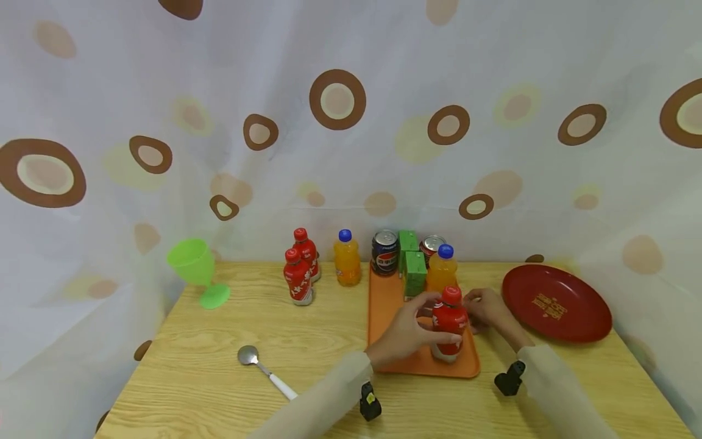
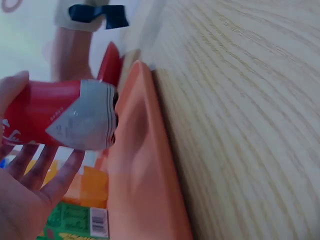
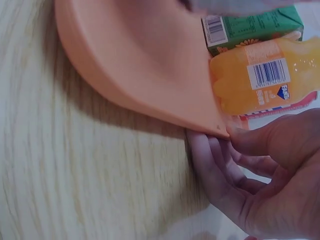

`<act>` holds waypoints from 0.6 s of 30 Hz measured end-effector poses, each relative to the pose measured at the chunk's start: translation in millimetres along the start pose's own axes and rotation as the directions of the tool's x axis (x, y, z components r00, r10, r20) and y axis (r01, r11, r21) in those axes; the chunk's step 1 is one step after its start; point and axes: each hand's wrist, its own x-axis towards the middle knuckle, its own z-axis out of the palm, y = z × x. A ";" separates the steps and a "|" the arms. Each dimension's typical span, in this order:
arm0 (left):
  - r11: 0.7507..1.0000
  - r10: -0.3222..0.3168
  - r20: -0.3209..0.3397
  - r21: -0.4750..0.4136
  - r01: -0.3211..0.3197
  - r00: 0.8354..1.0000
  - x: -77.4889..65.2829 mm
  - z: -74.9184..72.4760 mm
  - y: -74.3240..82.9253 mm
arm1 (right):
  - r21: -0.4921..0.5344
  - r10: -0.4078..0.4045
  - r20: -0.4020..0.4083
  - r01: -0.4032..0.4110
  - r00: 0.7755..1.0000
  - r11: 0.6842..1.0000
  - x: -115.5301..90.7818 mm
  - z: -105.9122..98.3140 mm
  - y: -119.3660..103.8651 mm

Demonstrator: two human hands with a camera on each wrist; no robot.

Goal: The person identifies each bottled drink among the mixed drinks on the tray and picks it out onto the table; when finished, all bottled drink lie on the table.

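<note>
The left hand (image 1: 404,332) grips a red bottle (image 1: 450,323) over the orange tray (image 1: 386,311), cap up, long axis nearly vertical; the right hand (image 1: 487,306) pinches the tray's three o'clock rim. From the bottle, orange juice (image 1: 442,272) stands toward twelve, a plate (image 1: 555,303) toward three, a spoon (image 1: 281,385) toward nine.

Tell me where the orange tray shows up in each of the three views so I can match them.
Head: right of centre, the orange tray lies on the wooden table.
Left wrist: left of centre, running down to the bottom edge.
Right wrist: upper left to centre, its edge pinched by the right hand.
Shared landmark: a green carton, right of centre in head, bottom left in left wrist, upper right in right wrist.
</note>
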 end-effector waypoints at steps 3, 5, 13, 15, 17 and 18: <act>1.000 -0.019 0.010 -0.011 0.019 1.000 -5.2 -5.7 6.0 | 0.072 0.066 0.039 -0.069 0.997 0.995 -4.4 1.9 0.7; 1.000 -0.022 0.010 -0.011 0.023 1.000 -7.6 -9.7 8.8 | 0.099 0.096 0.055 -0.101 0.994 0.990 -5.7 1.8 0.3; 0.999 -0.050 -0.026 0.006 0.050 0.998 -11.6 -25.0 12.4 | 0.118 0.152 0.065 -0.159 0.986 0.980 -6.5 -0.9 1.0; 0.999 -0.051 -0.034 0.015 0.052 0.998 -12.4 -29.1 14.0 | 0.129 0.158 0.073 -0.166 0.985 0.978 -6.8 -1.8 2.1; 0.998 -0.050 -0.038 0.032 0.051 0.998 -13.6 -33.2 16.6 | 0.142 0.160 0.092 -0.172 0.983 0.975 -7.0 -3.9 3.2; 0.998 -0.049 -0.040 0.040 0.050 0.998 -14.4 -35.3 17.9 | 0.148 0.157 0.110 -0.172 0.981 0.974 -6.8 -5.6 3.6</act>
